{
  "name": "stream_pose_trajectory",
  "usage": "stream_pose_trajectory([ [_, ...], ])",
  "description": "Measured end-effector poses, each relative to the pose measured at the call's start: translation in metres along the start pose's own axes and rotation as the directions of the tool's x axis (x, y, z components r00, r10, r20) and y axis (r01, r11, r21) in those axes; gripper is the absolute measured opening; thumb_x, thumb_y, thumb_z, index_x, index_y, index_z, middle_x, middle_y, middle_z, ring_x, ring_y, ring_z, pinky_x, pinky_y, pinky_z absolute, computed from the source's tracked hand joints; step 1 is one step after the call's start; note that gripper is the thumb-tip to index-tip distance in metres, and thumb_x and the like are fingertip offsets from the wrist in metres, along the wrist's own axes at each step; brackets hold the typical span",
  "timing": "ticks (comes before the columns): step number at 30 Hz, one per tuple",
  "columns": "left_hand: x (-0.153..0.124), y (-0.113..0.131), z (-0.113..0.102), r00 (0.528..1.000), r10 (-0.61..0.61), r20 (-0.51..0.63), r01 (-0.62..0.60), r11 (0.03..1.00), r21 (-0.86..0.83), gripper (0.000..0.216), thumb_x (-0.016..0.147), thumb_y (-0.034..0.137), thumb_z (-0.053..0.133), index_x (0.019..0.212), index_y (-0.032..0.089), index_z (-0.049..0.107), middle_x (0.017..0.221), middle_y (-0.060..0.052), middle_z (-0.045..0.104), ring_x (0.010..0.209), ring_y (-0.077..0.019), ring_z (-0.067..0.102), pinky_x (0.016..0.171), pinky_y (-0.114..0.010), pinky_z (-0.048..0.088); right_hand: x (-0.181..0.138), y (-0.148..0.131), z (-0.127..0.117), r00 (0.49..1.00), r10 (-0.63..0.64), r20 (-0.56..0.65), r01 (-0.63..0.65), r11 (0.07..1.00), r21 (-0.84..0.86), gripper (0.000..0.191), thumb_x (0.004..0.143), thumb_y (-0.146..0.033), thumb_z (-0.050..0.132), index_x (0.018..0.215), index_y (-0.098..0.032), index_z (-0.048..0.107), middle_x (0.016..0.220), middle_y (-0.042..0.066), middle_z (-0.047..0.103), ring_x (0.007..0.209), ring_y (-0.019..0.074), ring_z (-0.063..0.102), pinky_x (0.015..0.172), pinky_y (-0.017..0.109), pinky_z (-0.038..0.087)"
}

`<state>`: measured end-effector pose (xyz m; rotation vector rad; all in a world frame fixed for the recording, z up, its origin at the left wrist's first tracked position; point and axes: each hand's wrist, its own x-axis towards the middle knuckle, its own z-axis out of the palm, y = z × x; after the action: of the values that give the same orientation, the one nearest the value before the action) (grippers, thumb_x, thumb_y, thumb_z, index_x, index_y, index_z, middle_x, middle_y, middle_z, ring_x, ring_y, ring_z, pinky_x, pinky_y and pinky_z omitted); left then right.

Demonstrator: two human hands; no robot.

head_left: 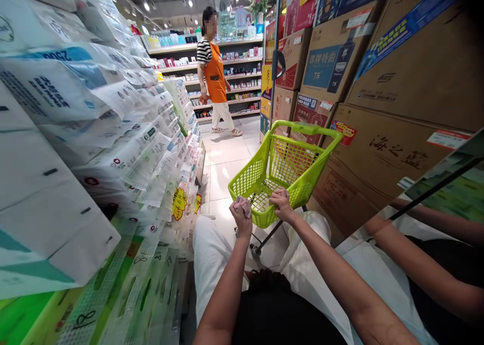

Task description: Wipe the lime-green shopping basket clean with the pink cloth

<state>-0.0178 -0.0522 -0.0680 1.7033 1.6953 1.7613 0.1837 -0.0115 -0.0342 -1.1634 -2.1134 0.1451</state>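
A lime-green plastic shopping cart (300, 148) with a lattice basket stands just in front of me, its handle bar at the far end. My left hand (241, 221) is closed around a crumpled pinkish cloth or tissue (243, 205), close by the near left corner of the basket. Whether its fingers also touch the rim cannot be made out. My right hand (282, 204) is closed on the basket's near rim, with the fingers curled over the edge. Below the basket, dark wheels (256, 250) rest on the tiles between my legs.
Packs of tissue paper (124, 153) are piled high along the left. Stacked cardboard boxes (393, 148) line the right, with a mirror-like surface (446, 204) near me. A person in an orange apron (214, 75) walks ahead, before shelves of small goods (242, 75).
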Motion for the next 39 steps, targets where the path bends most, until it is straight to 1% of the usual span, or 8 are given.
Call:
stream_pose_trajectory([
  [10,0.077,-0.013,-0.025,0.99,-0.053,0.128,0.019,0.968,0.25,0.038,0.081,0.001,0.055,0.106,0.022,0.075,0.116,-0.011,0.05,0.118,-0.0282,0.053,0.107,-0.047,0.047,-0.003,0.032,-0.036,0.987,0.023,0.156,-0.039,0.994,0.099,0.027,0.067,-0.01,0.048,0.067,-0.026,0.069,0.08,0.002,0.07,0.113,0.025,0.057,0.122,0.053,0.019],
  [14,0.069,0.0,-0.027,0.98,-0.032,0.197,-0.031,0.951,0.307,0.036,0.085,0.003,0.052,0.106,0.021,0.076,0.112,-0.012,0.053,0.117,-0.0282,0.054,0.103,-0.045,0.048,0.003,0.017,-0.05,0.983,0.098,0.158,-0.111,0.991,0.075,0.038,0.072,-0.009,0.043,0.081,-0.026,0.075,0.091,0.002,0.075,0.107,0.0225,0.063,0.124,0.053,0.02],
  [18,0.047,0.014,-0.026,0.974,0.006,0.225,-0.079,0.944,0.32,0.033,0.087,0.005,0.055,0.107,0.022,0.076,0.115,-0.013,0.054,0.114,-0.0284,0.054,0.1,-0.044,0.049,0.002,-0.032,-0.039,0.978,0.173,0.115,-0.163,0.983,-0.085,0.037,0.092,-0.017,0.039,0.094,-0.025,0.075,0.1,0.002,0.079,0.102,0.0183,0.067,0.121,0.043,0.026],
  [22,0.024,0.019,-0.027,0.963,0.074,0.26,-0.141,0.958,0.25,0.034,0.091,0.009,0.056,0.114,0.025,0.075,0.121,-0.012,0.052,0.115,-0.0272,0.054,0.103,-0.044,0.05,-0.007,-0.065,-0.023,0.932,0.305,0.198,-0.214,0.901,-0.378,0.039,0.102,-0.028,0.037,0.093,-0.02,0.074,0.094,0.008,0.08,0.086,0.0181,0.071,0.093,0.031,0.043],
  [28,0.056,0.006,-0.021,0.976,0.008,0.217,-0.047,0.983,0.175,0.031,0.089,0.008,0.058,0.109,0.024,0.075,0.118,-0.01,0.052,0.119,-0.0265,0.054,0.103,-0.043,0.05,-0.012,-0.054,-0.034,0.897,0.297,0.327,-0.093,0.851,-0.517,0.051,0.106,-0.034,0.032,0.083,-0.019,0.075,0.089,0.008,0.08,0.078,0.0178,0.071,0.066,0.026,0.034],
  [33,0.11,0.004,-0.013,0.904,0.02,0.427,-0.08,0.989,0.123,0.033,0.084,0.003,0.059,0.106,0.022,0.074,0.105,-0.009,0.054,0.112,-0.025,0.056,0.101,-0.042,0.052,-0.017,-0.039,-0.043,0.913,0.223,0.342,-0.02,0.861,-0.509,0.05,0.105,-0.033,0.034,0.078,-0.019,0.074,0.085,0.008,0.08,0.074,0.0166,0.07,0.063,0.027,0.03],
  [35,0.105,0.008,-0.015,0.875,0.06,0.48,-0.087,0.996,0.033,0.03,0.085,0.006,0.06,0.107,0.023,0.073,0.108,-0.009,0.053,0.114,-0.0238,0.057,0.103,-0.041,0.053,-0.02,-0.035,-0.044,0.924,0.199,0.326,-0.009,0.865,-0.502,0.051,0.105,-0.033,0.034,0.077,-0.019,0.074,0.083,0.008,0.079,0.073,0.0162,0.069,0.063,0.028,0.029],
  [39,0.058,0.018,-0.022,0.902,0.031,0.431,-0.029,1.0,-0.011,0.036,0.085,0.011,0.062,0.117,0.026,0.071,0.123,-0.01,0.047,0.127,-0.0265,0.053,0.108,-0.043,0.051,-0.024,-0.03,-0.044,0.932,0.205,0.3,-0.03,0.866,-0.499,0.05,0.104,-0.033,0.035,0.076,-0.019,0.074,0.08,0.008,0.078,0.071,0.0166,0.068,0.063,0.029,0.029],
])
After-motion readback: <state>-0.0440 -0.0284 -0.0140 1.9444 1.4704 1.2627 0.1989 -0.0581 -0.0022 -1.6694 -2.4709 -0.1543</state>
